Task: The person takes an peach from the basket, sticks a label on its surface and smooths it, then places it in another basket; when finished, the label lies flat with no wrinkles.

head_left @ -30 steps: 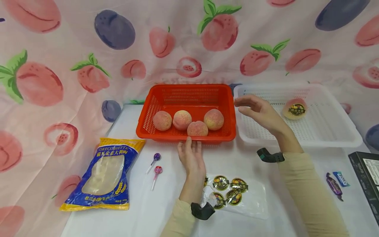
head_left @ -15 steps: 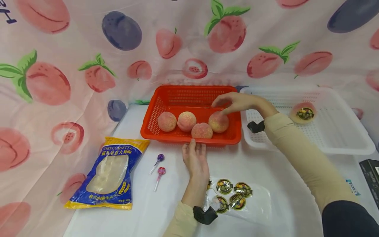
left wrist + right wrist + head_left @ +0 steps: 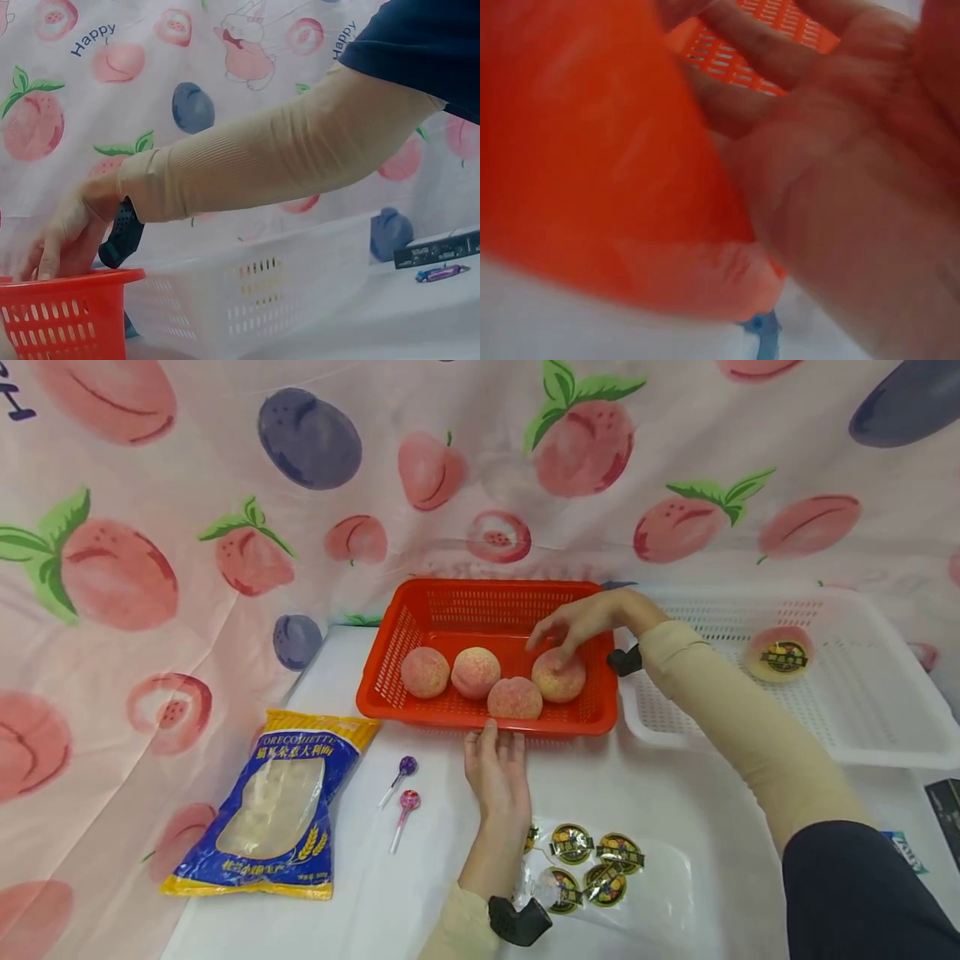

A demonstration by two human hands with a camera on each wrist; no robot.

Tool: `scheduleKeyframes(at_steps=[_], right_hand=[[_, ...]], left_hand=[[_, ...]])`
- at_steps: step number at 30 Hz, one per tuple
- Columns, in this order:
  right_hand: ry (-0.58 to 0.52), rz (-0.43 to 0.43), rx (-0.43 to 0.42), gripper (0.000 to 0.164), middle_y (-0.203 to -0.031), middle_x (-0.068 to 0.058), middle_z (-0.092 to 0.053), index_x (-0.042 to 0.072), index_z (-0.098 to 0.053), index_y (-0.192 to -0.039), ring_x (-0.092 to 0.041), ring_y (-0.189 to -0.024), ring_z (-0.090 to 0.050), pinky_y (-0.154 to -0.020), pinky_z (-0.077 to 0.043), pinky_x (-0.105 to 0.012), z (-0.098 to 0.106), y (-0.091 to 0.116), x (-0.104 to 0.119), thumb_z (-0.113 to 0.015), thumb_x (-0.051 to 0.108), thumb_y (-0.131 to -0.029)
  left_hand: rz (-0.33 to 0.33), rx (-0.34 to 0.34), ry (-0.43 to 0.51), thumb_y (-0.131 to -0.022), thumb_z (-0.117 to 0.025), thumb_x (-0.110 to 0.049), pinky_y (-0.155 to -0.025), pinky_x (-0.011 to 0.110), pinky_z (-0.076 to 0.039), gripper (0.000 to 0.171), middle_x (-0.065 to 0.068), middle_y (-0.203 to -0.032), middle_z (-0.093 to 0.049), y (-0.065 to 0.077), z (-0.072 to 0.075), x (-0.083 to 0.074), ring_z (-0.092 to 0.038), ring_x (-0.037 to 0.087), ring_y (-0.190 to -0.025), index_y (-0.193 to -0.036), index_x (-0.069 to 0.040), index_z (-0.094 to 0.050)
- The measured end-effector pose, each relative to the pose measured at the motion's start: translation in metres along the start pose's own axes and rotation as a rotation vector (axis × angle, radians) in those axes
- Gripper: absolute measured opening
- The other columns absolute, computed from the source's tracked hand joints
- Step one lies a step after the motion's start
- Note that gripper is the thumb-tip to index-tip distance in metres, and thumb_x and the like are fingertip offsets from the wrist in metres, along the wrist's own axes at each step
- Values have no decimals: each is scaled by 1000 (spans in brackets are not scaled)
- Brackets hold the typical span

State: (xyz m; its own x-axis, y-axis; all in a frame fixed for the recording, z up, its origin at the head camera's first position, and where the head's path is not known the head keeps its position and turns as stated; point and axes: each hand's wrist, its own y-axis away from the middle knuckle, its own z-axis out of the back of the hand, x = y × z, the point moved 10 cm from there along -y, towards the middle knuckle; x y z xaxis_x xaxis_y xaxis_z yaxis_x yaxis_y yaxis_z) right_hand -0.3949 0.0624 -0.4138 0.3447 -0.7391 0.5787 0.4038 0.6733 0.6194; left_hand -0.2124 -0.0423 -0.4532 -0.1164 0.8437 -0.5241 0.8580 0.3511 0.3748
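Several peaches sit in a red plastic basket [image 3: 487, 639]. Over the rightmost peach [image 3: 558, 681] reaches my right hand [image 3: 581, 618], its thumb at the top of the fruit and its other fingers spread behind and to the left. In the right wrist view the basket wall covers part of this hand [image 3: 817, 142]. My left hand [image 3: 498, 781] touches the basket's front rim with its fingers extended. Below and right of it lies a clear plastic sheet [image 3: 660, 885] with round black-and-gold stickers [image 3: 572, 843].
A white basket [image 3: 862, 735] at the right holds one peach with a sticker [image 3: 780, 654]. Two lollipops [image 3: 408, 800] and a blue-and-yellow pasta bag [image 3: 273, 810] lie left. A black box [image 3: 947, 814] and wrapped candy [image 3: 903, 850] are at the right edge.
My right hand has moved left from the white basket's edge into the red basket, down to the rightmost peach. The left hand stays at the front rim. The head view has shifted slightly.
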Motion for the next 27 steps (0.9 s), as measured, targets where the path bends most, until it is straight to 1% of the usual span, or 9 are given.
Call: scheduleKeyframes(at_steps=[3,6,9,11,16,21,23,27], right_hand=[[4,-27,62,64,-133,-1,-37,28,-46,-125,-24,-122,-27,-99,-33,-46,-7,-3,-1,-72,41,-68],[23,-28,107,68,-129,2,-39,25,-45,-126,-22,-119,-30,-100,-32,-43,-12,-4,-1,-74,39,-66],[46,-9,133,67,-128,3,-40,24,-45,-126,-21,-118,-31,-101,-31,-42,-14,-6,1,-74,35,-67],[60,-11,132,64,-128,3,-40,26,-46,-124,-21,-117,-32,-100,-31,-42,-14,-7,1,-74,34,-68],[84,-7,100,56,-125,6,-42,32,-49,-119,-20,-115,-33,-97,-34,-40,-15,-5,-1,-73,31,-69],[63,30,55,53,-124,8,-43,33,-50,-118,-19,-115,-35,-96,-36,-38,-12,-4,3,-72,31,-70],[50,58,36,53,-125,7,-43,31,-50,-120,-19,-115,-36,-96,-37,-39,-10,-3,5,-71,30,-71],[44,120,-21,51,-125,9,-45,31,-50,-120,-16,-114,-38,-96,-37,-36,-4,2,11,-69,27,-73]], left_hand=[[1,8,-2,-87,-54,-15,-91,34,-44,12,4,-100,-48,0,1,0,-49,20,-96,-91,-13,-43],[5,15,-7,-85,-56,-16,-93,35,-43,14,5,-103,-47,0,2,1,-49,20,-98,-92,-13,-44],[5,15,-16,-85,-57,-17,-93,35,-43,14,5,-104,-48,-2,2,2,-50,19,-98,-92,-14,-44],[4,11,-16,-86,-56,-16,-93,34,-44,14,4,-102,-48,-2,3,2,-50,19,-97,-92,-14,-44],[13,-2,-23,-87,-54,-15,-90,33,-45,12,3,-99,-48,-1,5,5,-50,17,-93,-93,-13,-44],[-6,5,-17,-87,-54,-15,-90,34,-45,12,5,-103,-48,-1,4,3,-50,18,-95,-94,-13,-45],[-9,14,-16,-87,-54,-15,-92,35,-44,12,6,-107,-47,-2,3,3,-50,19,-98,-95,-12,-45],[-6,17,-15,-87,-53,-16,-93,35,-43,13,9,-113,-46,-3,2,3,-49,21,-102,-96,-12,-44]])
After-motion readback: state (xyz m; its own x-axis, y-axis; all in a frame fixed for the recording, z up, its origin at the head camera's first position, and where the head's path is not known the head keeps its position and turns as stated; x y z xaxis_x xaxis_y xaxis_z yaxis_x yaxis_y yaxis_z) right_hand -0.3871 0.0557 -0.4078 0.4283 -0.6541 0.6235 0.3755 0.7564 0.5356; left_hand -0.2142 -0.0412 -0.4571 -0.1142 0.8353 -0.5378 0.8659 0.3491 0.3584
